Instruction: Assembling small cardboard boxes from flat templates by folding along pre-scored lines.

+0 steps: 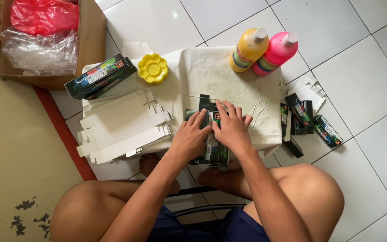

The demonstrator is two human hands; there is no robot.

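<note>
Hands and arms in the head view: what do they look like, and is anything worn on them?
Both arms are bare along all that shows, with no sleeves in view. The left hand and right hand wear no gloves; no rings, watch or bracelets are visible. Fingernails look short and unpainted. Dark blue shorts show below.

Two bottles stand at the surface's far right corner, one yellow point(247, 49), one pink point(275, 53). One yellow palette point(152, 68) sits near the far left corner beside one dark long box point(100, 76). One stack of flat white cartons point(122, 127) lies along the left edge. One cardboard box point(91, 40) sits on the floor.
</note>
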